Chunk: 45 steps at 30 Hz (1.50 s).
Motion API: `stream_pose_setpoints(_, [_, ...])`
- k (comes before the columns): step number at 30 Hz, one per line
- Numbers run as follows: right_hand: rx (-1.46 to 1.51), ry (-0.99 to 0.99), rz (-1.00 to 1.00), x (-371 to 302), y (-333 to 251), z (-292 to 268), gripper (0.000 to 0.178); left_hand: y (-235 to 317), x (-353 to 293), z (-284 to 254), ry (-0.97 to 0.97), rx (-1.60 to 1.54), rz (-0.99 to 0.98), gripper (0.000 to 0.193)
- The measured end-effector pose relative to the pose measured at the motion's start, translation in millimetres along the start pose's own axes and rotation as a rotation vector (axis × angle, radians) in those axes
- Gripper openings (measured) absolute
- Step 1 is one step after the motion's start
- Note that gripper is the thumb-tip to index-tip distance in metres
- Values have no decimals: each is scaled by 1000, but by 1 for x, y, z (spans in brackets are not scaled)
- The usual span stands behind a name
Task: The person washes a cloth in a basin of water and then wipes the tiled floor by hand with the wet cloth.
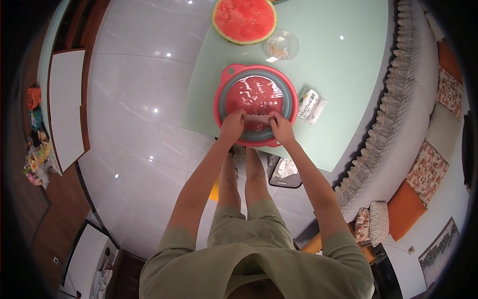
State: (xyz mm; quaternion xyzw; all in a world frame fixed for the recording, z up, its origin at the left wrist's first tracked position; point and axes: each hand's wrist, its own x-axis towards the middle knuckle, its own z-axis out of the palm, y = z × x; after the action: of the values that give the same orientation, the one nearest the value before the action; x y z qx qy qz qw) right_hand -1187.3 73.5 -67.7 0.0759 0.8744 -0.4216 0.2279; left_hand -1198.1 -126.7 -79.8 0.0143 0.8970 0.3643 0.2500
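A round basin (294,99) with a red rim and grey inner wall stands on the pale green table (343,65). Water (256,92) in it glints over a red bottom. Over the basin's near side, a pale pinkish strip, seemingly a folded wet cloth (257,119), stretches between my two hands. Its left end is pinched in my left hand (232,126), its right end in my right hand (282,128). Both hands are closed, thumbs toward each other. Whether the strip's lower edge touches the water, I cannot tell.
Beyond the basin lie a cut watermelon half (244,20) and a see-through container (282,45) with thin sticks. A white tissue pack (311,105) sits right of the basin. A grey sofa (398,129) runs along the right; a dark-rimmed tray (286,174) is below the table's near edge.
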Motion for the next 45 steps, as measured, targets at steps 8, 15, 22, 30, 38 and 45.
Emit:
stream_pose_setpoints(8, [-283,-151,-241,-20,-28,-20,23,13,-29,-21,25,-442,78,25])
stream_pose_setpoints(15, [-573,-70,-376,-3,-12,-8,22,12,-21,-13,14,37,284,32])
stream_pose_setpoints(22, [-695,-162,-452,13,26,7,22,-4,6,21,-199,327,239,20])
stream_pose_setpoints(30, [247,62,68,9,-18,15,27,-18,10,18,-38,-556,-269,22])
stream_pose_setpoints(38, [352,325,144,0,-60,63,27,39,8,22,154,-1248,-540,35])
stream_pose_setpoints(45, [79,201,152,35,-12,17,34,28,12,9,-215,-976,-456,34])
